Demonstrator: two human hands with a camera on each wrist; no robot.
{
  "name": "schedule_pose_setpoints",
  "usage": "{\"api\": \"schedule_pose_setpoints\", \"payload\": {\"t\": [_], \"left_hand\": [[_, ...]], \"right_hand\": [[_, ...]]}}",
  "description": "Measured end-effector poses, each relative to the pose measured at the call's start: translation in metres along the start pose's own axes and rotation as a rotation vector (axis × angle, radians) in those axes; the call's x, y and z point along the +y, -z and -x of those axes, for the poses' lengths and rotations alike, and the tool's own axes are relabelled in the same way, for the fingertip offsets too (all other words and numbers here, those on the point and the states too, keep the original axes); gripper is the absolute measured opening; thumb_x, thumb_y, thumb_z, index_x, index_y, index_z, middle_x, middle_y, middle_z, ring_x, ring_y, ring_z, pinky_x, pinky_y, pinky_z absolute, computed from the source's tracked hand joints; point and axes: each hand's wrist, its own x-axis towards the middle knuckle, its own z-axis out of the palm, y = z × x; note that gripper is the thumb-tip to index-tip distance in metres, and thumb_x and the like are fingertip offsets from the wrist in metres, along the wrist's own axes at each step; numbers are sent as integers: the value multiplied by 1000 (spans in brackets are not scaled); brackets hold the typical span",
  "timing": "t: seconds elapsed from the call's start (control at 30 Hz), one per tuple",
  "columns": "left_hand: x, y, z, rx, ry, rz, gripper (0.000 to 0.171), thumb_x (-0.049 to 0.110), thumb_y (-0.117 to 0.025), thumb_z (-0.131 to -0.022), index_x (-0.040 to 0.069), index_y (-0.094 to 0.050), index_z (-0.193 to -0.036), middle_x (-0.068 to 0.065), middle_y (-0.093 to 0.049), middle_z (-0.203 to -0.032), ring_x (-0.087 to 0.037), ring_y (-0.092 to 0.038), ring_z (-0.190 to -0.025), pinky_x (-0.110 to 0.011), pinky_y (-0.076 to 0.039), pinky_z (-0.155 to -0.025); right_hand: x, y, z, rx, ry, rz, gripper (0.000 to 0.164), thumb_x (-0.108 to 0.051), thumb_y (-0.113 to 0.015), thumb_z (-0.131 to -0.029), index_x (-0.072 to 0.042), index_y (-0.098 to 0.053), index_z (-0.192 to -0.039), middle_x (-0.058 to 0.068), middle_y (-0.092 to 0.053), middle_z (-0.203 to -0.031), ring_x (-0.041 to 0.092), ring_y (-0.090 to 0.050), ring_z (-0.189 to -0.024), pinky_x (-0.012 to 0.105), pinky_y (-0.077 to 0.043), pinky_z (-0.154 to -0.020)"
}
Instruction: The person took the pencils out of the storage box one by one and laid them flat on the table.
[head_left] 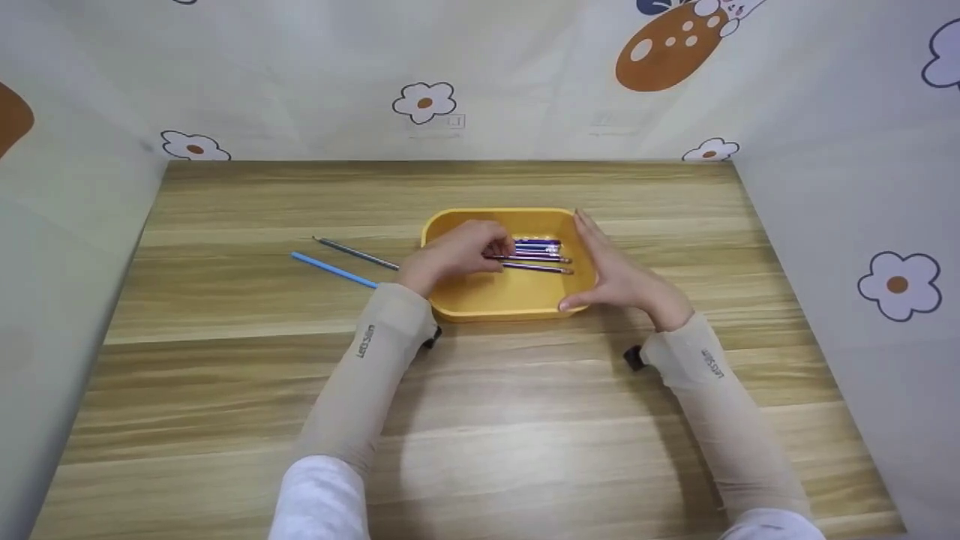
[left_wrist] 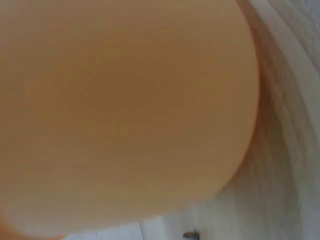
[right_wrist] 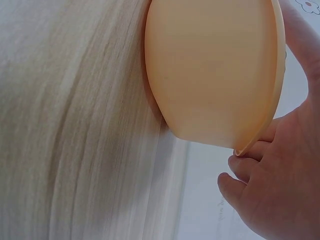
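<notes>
A yellow plastic box (head_left: 517, 300) stands on the table, with several purple pencils (head_left: 536, 267) lying side by side in it. My left hand (head_left: 461, 251) reaches over the box's left end with curled fingers and pinches a pencil; its fingertips are partly hidden. My right hand (head_left: 619, 274) spans the box's right end, thumb at the front rim and fingers at the back rim. The right wrist view shows these fingers (right_wrist: 242, 167) bent at the rim. In the left wrist view, the blurred box wall (left_wrist: 130, 115) fills most of the picture and hides the left hand.
Left of the box, a dark blue pencil (head_left: 352, 253) and a light blue stick-like piece (head_left: 334, 270) lie on the wooden table (head_left: 225, 390); the left forearm hides their right ends. Pale patterned sheets (head_left: 300, 90) stand around the table's back and sides.
</notes>
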Motion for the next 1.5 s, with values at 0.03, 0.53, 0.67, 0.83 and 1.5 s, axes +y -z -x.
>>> {"api": "schedule_pose_setpoints", "payload": {"t": [0.03, 0.53, 0.67, 0.83, 1.5], "left_hand": [[0, -1, -1, -4, -2, -5, 22, 10, -70, -92, 6, -67, -113, -8, -65, -113, -23, -58, -105, -36, -50, -99], [-7, -16, -14, -11, 29, -103, 14, 8, -67, -93, 14, -70, -105, -1, -68, -105, -18, -59, -98, -33, -51, -93], [-6, -17, -16, -15, 12, -153, 15, 4, -64, -93, 13, -70, -104, -2, -67, -101, -18, -57, -94, -33, -52, -91], [-4, -18, -16, -13, 11, -233, 19, -1, -60, -93, 11, -70, -104, -3, -66, -100, -19, -57, -93, -32, -52, -88], [-4, -18, -13, 2, -34, -223, 22, -3, -58, -91, 10, -72, -103, -4, -70, -102, -18, -60, -91, -31, -54, -85]], "right_hand": [[-1, 0, 0, 2, 1, -1, 141, -50, -89, -66, -7, 8, -159, 8, 16, -167, 32, 5, -156, 51, -6, -126], [1, 0, 1, 10, 6, -25, 141, -48, -90, -65, -8, 7, -159, 5, 16, -167, 32, 5, -156, 52, -6, -126], [0, 1, 1, 14, 9, -21, 140, -48, -90, -66, -8, 7, -159, 6, 16, -167, 32, 4, -156, 52, -7, -126], [-2, 1, 2, 11, -2, -25, 140, -49, -90, -65, -8, 6, -159, 5, 16, -167, 31, 4, -156, 51, -6, -126], [0, -1, 0, -2, -4, -8, 140, -50, -89, -66, -8, 7, -159, 4, 16, -167, 28, 7, -156, 50, -5, -126]]}}
